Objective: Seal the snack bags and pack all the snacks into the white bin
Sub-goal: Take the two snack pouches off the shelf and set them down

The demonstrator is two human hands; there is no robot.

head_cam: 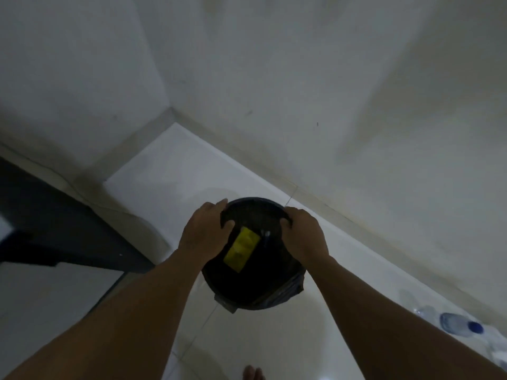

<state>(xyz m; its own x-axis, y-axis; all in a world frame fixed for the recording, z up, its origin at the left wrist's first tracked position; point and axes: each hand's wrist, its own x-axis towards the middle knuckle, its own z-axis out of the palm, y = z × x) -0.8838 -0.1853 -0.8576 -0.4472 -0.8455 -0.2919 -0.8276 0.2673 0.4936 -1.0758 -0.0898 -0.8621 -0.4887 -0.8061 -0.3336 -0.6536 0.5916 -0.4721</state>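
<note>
Over the black bin (253, 286), left hand (204, 233) and right hand (303, 235) each grasp its rim; inside lies a yellow packet (241, 248).

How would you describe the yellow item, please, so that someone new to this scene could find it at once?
Start at the corner where the two pale walls meet the white floor; just in front stands a round black bin, its rim held by both hands. Inside it lies a flat yellow packet, the only bright thing against the dark lining.
</note>
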